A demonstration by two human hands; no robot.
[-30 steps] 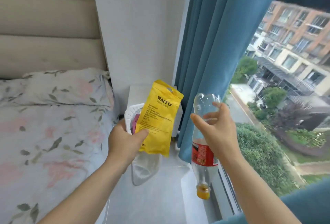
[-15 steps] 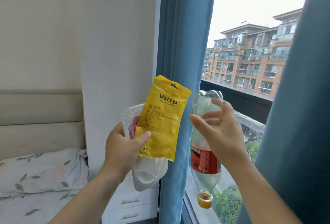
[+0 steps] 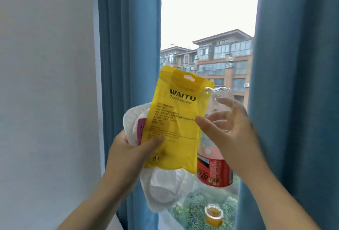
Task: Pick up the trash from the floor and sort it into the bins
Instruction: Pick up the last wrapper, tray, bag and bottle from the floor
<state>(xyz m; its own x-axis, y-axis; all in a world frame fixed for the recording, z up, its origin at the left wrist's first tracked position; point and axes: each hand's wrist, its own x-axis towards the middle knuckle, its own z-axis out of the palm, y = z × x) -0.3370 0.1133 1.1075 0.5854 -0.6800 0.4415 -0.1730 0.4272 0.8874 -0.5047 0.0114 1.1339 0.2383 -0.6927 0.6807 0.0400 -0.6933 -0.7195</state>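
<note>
A white wall (image 3: 45, 83) fills the left, with a blue curtain (image 3: 128, 46) beside it. The left hand (image 3: 126, 154) grips a yellow pouch (image 3: 176, 123) under its thumb, stacked on a white tray (image 3: 165, 189) that holds something pink (image 3: 141, 130). Just right, the right hand (image 3: 231, 132) wraps its fingers round an upturned clear bottle (image 3: 214, 173) with a red label, orange cap (image 3: 213, 213) lowest, the thumb tip at the pouch's right edge. All are held up before the window, with buildings (image 3: 220, 61) far behind. A second curtain (image 3: 293, 83) hangs at right.
</note>
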